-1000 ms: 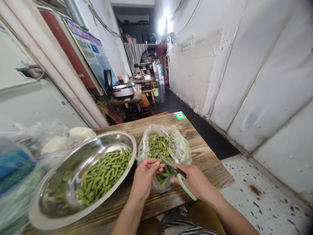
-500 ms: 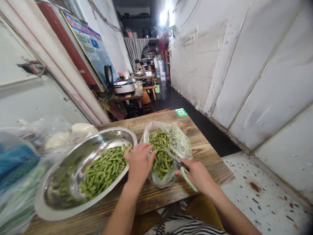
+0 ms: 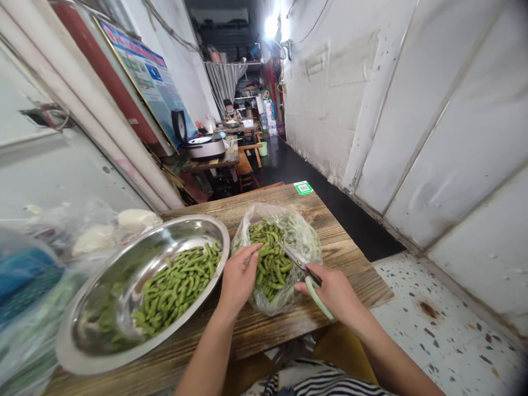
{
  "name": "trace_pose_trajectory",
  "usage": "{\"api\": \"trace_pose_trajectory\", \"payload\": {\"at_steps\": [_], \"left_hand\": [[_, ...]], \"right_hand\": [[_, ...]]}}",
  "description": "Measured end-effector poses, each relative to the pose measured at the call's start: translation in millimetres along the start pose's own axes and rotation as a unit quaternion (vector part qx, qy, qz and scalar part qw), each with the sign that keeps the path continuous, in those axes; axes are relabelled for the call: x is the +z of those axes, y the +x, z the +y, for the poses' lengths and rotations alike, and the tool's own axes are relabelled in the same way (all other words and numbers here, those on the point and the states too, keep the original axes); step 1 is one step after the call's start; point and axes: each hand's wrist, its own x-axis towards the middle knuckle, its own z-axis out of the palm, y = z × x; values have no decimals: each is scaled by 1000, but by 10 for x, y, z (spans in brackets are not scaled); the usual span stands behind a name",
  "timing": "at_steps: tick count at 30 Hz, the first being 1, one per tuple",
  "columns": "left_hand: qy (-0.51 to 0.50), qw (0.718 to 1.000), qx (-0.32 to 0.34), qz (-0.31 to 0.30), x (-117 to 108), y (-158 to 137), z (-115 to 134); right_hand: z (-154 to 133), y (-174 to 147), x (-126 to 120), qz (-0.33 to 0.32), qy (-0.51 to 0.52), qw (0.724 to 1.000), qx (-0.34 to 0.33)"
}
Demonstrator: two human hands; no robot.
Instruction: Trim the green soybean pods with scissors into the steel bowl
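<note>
My left hand (image 3: 240,279) is at the left edge of a clear plastic bag (image 3: 310,237), its fingers stretched toward the green soybean pods (image 3: 270,267) inside and thumb apart; I see nothing held in it. My right hand (image 3: 336,291) grips scissors (image 3: 313,297) with pale green handles, the blades pointing up and left over the pods in the bag. To the left, a large oval metal basin (image 3: 82,344) holds more green pods (image 3: 175,291), heaped along its right side.
Basin and bag rest on a wooden table (image 3: 346,264) with a green QR-code sticker (image 3: 303,188) at its far corner. Plastic bags (image 3: 33,275) crowd the left side. Beyond stand a rice cooker (image 3: 206,148) and a seated person (image 3: 231,113). A wall (image 3: 396,110) runs along the right.
My left hand has moved right, from the basin's rim to the bag's edge. My right hand and the scissors stay nearly where they were over the bag.
</note>
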Motion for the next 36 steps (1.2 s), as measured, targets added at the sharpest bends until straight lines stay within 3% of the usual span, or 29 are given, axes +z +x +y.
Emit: {"api": "trace_pose_trajectory", "payload": {"at_steps": [10, 17, 23, 30, 36], "left_hand": [[-179, 975, -132, -6, 102, -148, 166], [-393, 893, -218, 36, 183, -135, 224], [-390, 891, -225, 57, 194, -159, 221], [-388, 890, -239, 15, 163, -177, 231], [-427, 868, -253, -1, 133, -186, 254]], "right_hand": [[-150, -16, -68, -1, 28, 998, -47], [-124, -3, -4, 9, 37, 998, -51], [-94, 2, -24, -2, 57, 997, -51], [-135, -16, -57, -29, 84, 994, -58], [-161, -25, -60, -24, 82, 994, -73]]}}
